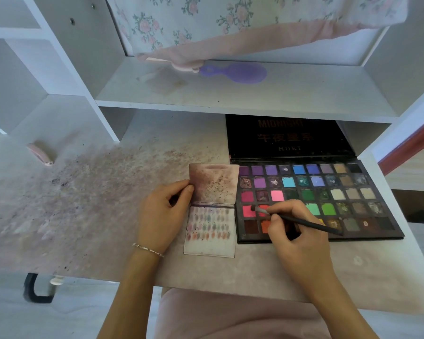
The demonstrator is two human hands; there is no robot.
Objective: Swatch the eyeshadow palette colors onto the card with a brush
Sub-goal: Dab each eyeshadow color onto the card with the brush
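Note:
A large open eyeshadow palette [348, 199] with many coloured pans lies on the desk at the right, its black lid propped up behind. A folded white card [209, 245] lies just left of it, its lower half bearing several rows of small swatches and its upper half smudged. My left hand [162, 216] pinches the card's left edge at the fold. My right hand [301, 238] holds a thin black brush [301, 220], whose tip rests on a pink-red pan in the palette's fourth row at the left.
The desk top [96, 192] is stained with powder. A purple hairbrush [238, 72] lies on the shelf above, under a floral cloth [206, 20]. A pink object [41, 154] sits at the far left. White shelf compartments stand at the left. A pink stool [230, 316] is below.

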